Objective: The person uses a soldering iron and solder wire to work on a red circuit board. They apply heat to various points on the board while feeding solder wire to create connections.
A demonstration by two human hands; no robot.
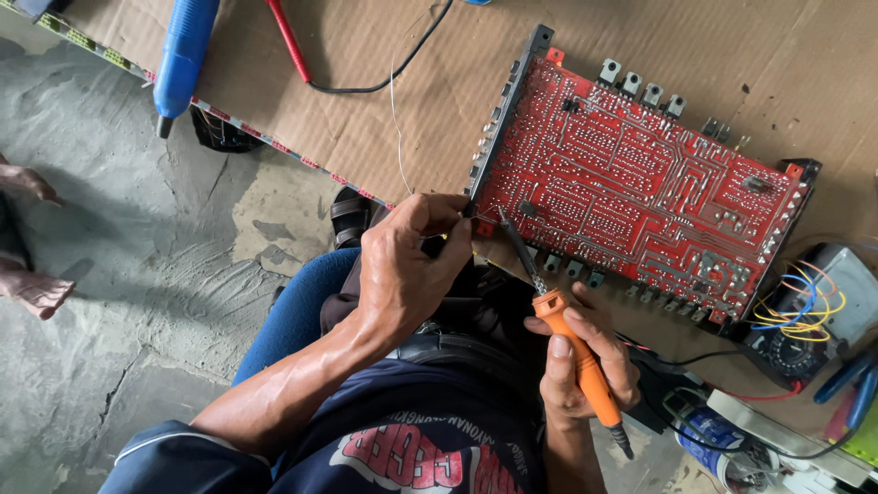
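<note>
Red circuit board [640, 187] lies centre-right on cardboard [384, 119]. Left hand [407, 265] pinches solder wire [395, 119] at its lower-left corner; right hand [585, 366] grips the orange soldering iron [572, 343]. Risk, I judge: the hot tip bridging neighbouring tracks or burning fingers.

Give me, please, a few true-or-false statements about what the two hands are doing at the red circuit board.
1. The right hand holds an orange-handled soldering iron. True.
2. The iron's tip points at the far edge of the red circuit board, by the row of metal tabs. False: it points at the near left corner, close to the person.
3. The left hand pinches a thin wire near that corner. True.
4. The board lies on bare concrete. False: it lies on brown cardboard.
5. The blue tool is in the left hand. False: it lies apart at the upper left.
</note>
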